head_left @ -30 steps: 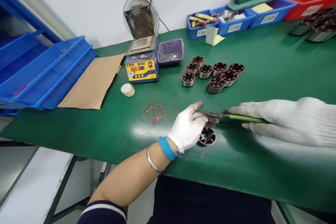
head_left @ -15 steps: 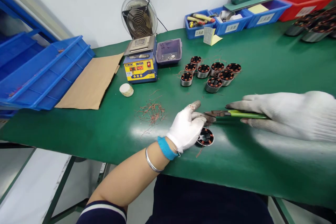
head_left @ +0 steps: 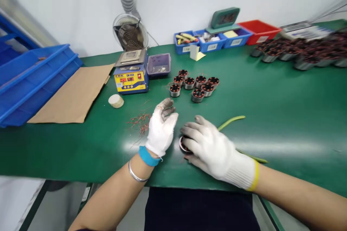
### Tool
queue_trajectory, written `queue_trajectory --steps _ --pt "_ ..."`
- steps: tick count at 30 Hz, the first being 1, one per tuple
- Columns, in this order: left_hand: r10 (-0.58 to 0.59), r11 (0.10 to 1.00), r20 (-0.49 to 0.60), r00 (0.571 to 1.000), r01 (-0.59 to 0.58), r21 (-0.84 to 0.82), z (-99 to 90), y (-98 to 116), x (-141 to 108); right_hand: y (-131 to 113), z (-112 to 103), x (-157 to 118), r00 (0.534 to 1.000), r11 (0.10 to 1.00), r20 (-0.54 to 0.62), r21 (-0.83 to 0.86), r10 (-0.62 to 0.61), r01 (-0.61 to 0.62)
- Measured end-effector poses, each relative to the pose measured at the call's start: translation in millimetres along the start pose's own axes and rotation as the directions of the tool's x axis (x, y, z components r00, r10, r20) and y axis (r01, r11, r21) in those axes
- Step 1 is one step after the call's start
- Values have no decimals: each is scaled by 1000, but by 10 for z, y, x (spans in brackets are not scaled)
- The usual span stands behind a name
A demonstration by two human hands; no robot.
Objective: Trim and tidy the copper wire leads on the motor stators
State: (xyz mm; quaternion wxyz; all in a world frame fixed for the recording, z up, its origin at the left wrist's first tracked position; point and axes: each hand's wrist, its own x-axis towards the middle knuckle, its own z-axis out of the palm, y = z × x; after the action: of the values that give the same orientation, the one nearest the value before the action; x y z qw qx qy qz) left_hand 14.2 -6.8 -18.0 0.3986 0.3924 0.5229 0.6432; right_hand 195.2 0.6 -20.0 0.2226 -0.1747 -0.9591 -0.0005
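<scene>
My right hand, in a white glove with a yellow cuff edge, reaches over a motor stator, a metal ring with copper windings. Its fingers and thumb close round the stator from above and hide most of it. Beneath that hand lie pliers with green handles; their jaws are hidden. My left hand, also gloved in white, is just left of the stator, apart from it. Its thumb stands away from the slightly bent fingers, and nothing shows in it. Loose copper wire clippings lie beside it.
Several stators stand in a group farther back, with many more at the right. A solder pot unit, a purple tray and blue bins line the rear. Brown cardboard lies at left.
The pliers now lie on the table, out of the right hand's grip. My right hand has come left onto the stator. My left hand has let go and drawn away left. The view has shifted.
</scene>
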Motion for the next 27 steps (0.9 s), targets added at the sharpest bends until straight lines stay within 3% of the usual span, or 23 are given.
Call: queue_trajectory --steps 2,4,7,8,9,10,13,15,17,21,23,27 --pt "-3 1000 -9 1000 3 26 -18 -7 39 -31 60 64 1000 999 -20 39 -12 13" --pt "-9 1000 -20 1000 10 27 -26 -4 66 88 23 -12 999 999 -55 48 0 3" --pt "-27 1000 -25 999 27 12 -6 13 53 529 -197 -288 975 976 -52 -18 216 -217" --pt "-32 999 -22 999 32 10 8 19 34 723 -298 -395 924 922 -17 -66 381 -382" --pt "-37 999 -19 999 37 10 24 23 12 922 -404 -498 814 809 28 -141 580 -571" --pt "-44 999 -13 999 44 12 39 26 -11 1115 -511 -593 732 720 22 -198 681 -665" --pt "-78 997 16 997 78 24 76 21 -62 1560 -769 -774 535 495 -53 -310 843 -812" --pt "-96 995 32 995 95 32 88 14 -70 1703 -838 -760 451 388 -119 -348 884 -853" --pt "-99 995 36 994 98 37 89 9 -63 1744 -801 -618 451 383 -130 -356 883 -852" --pt "-86 995 44 995 84 46 77 10 -31 1711 -489 -71 611 586 35 -327 791 -741" --pt "-82 995 46 996 79 63 66 9 -7 1717 -310 211 653 656 126 -306 747 -690" --pt "-95 988 44 994 90 122 49 -12 44 1773 -200 467 628 655 195 -311 753 -688"
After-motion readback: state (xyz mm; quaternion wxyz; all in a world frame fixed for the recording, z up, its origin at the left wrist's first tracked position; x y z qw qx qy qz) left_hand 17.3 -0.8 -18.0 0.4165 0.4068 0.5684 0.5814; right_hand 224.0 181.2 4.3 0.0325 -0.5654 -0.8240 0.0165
